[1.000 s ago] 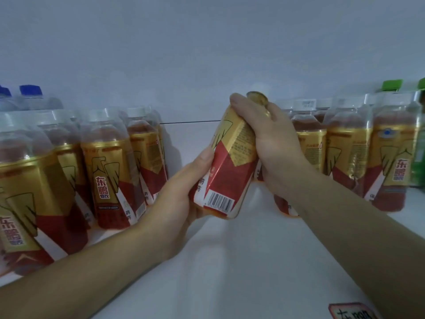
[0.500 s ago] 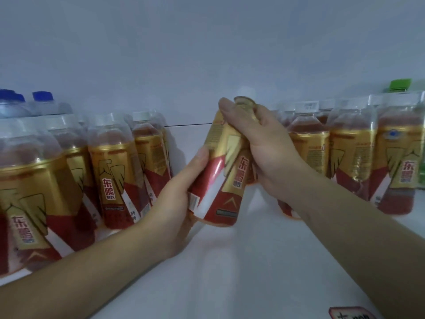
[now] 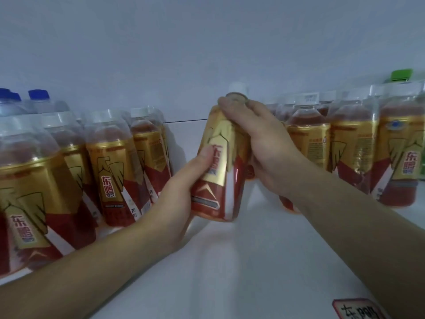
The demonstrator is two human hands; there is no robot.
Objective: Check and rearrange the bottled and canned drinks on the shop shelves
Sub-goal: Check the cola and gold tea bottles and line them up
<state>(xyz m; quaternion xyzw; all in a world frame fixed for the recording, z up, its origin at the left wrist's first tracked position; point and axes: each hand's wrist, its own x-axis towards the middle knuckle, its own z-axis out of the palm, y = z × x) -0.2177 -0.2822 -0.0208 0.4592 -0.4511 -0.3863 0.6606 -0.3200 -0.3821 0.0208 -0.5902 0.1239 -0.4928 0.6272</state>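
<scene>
On the shelf (image 3: 264, 261), one row of bottles (image 3: 110, 171) stands toward the left edge and another (image 3: 354, 157) toward the right edge. Between them (over the bare middle) both hands hold one bottle (image 3: 220, 171). A price tag (image 3: 356, 309) sits at the front edge.

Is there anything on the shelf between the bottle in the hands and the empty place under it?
Nothing visible. The held bottle hangs over bare white shelf, in the gap between the left row and the right row. Both hands, left and right, hold it.
</scene>
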